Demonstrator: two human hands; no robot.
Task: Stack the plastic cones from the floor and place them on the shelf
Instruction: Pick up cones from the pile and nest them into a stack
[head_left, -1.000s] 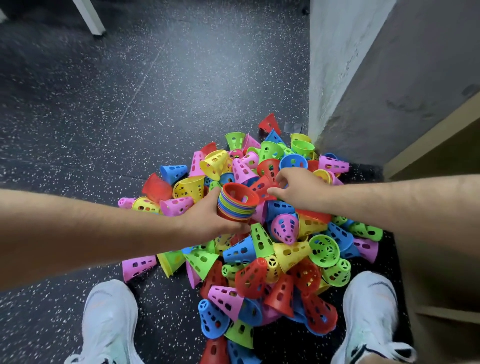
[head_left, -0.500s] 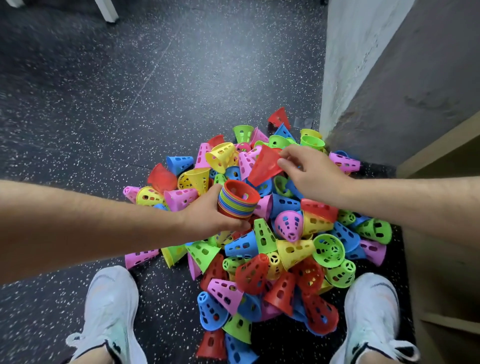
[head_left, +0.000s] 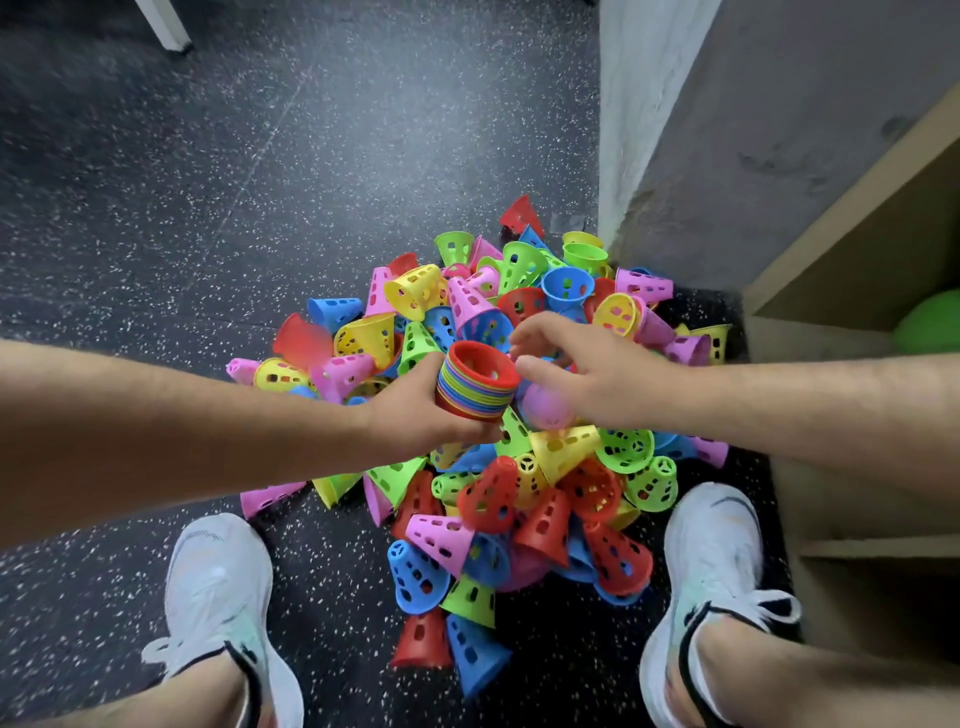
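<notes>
A pile of perforated plastic cones (head_left: 540, 499) in red, blue, green, yellow and pink lies on the dark speckled floor between my feet. My left hand (head_left: 415, 410) grips a nested stack of cones (head_left: 478, 382) from its left side, held over the pile with a red cone on top and its mouth facing up. My right hand (head_left: 587, 364) hovers just right of the stack's rim, fingers loosely spread and holding nothing. A blurred pink cone (head_left: 545, 410) shows under its palm. The wooden shelf (head_left: 810, 332) stands at the right.
A grey wall corner (head_left: 649, 130) rises behind the pile. A green ball (head_left: 930, 322) sits in the shelf's compartment. My white shoes (head_left: 218, 587) (head_left: 711, 561) flank the pile. A white furniture leg (head_left: 166, 26) stands at the far left.
My right hand lifted a red cone from the pile, carried it to the stack and let go of it there. The left hand kept holding the stack in place.
</notes>
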